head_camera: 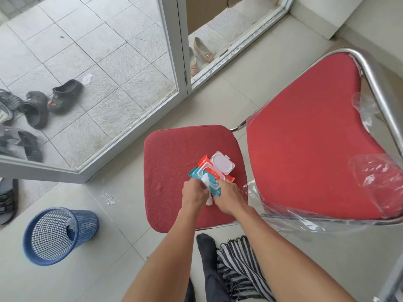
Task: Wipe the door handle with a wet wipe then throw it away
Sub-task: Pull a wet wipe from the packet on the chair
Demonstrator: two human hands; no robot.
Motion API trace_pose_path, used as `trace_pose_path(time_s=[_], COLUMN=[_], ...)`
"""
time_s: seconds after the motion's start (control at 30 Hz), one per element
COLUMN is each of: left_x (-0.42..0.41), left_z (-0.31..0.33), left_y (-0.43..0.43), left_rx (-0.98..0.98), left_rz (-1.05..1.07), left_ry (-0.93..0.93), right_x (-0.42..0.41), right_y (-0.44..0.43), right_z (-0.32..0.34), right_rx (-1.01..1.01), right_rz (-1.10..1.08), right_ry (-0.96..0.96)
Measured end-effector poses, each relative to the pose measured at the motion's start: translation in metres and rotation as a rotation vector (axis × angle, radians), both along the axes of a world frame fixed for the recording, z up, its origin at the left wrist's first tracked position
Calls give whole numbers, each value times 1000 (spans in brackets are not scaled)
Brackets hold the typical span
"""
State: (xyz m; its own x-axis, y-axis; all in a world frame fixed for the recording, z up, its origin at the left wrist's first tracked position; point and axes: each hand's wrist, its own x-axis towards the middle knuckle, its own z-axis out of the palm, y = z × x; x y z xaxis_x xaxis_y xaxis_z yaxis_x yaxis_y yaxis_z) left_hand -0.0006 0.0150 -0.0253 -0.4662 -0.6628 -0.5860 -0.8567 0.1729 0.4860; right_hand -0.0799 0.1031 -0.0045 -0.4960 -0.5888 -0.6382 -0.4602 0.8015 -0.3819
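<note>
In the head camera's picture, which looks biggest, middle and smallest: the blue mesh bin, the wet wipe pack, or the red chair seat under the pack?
As they appear in the head view, largest to smallest:
1. red chair seat
2. blue mesh bin
3. wet wipe pack, partly covered by both hands

All three lie at a similar depth, so the order seems safe.

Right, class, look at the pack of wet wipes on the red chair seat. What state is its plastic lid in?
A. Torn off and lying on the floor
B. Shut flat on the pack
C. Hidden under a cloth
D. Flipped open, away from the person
D: the white lid stands flipped open at the far end of the wipes pack, while the left hand pulls a wet wipe from the opening.
</note>
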Motion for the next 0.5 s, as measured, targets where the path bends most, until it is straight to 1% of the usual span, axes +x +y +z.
trace_pose_path(time_s=[0.07,0.17,0.3,0.4,0.5], left_x=[-1,0,1,2,5], left_z=[6,16,29,41,54], left_y=[-5,-11,-15,-20,-26], left_rx=[17,118,234,268,270], left_rz=[127,268,306,329,337], left_ry=[54,110,165,203,230], right_x=[1,2,3,4,3], right_y=[-2,-7,-14,-19,-26], right_z=[2,7,18,28,41], right_rx=[-19,-50,-147,-225,-260], right_rz=[-31,-71,-131,-144,-160], right_ry=[-23,-36,-86,-99,-71])
